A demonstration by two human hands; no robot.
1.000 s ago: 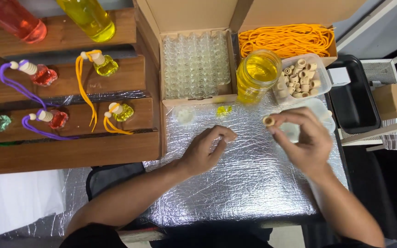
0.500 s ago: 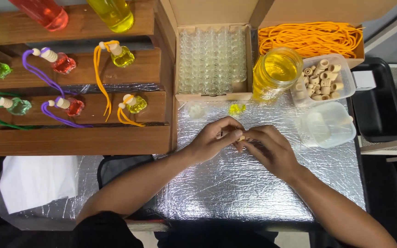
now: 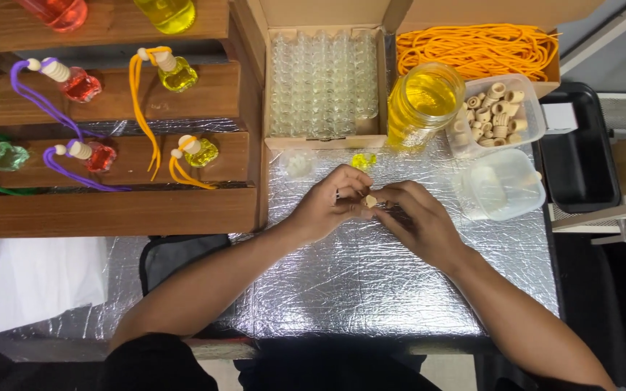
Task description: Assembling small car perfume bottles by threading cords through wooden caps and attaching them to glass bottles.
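Both hands meet at the middle of the foil-covered counter (image 3: 371,289). The left hand (image 3: 331,206) and the right hand (image 3: 418,224) are curled close, fingertips pinched together around a small pale wooden cap (image 3: 370,200), which sits between them just above the foil. Whether a little glass bottle is hidden under the fingers cannot be told; only the cap shows.

From the hands, a tiny bottle of yellow liquid (image 3: 362,160) lies at twelve o'clock, near them on the foil, with a clear empty one (image 3: 297,164) at about ten o'clock. Further out at twelve to one o'clock stands a jar of yellow liquid (image 3: 424,105), and beside it at two o'clock a tub of wooden caps (image 3: 498,112). A clear lidded tub (image 3: 501,185) is at three o'clock. A box of empty glass bottles (image 3: 324,80) sits at eleven o'clock, and orange cord (image 3: 476,51) is coiled in the box at one o'clock. Wooden shelves (image 3: 110,210) at nine o'clock carry finished bottles with coloured cords.

The step in hand looks like fitting or preparing a cap. It calls for a steady fine pinch, the cap kept square between the fingertips.
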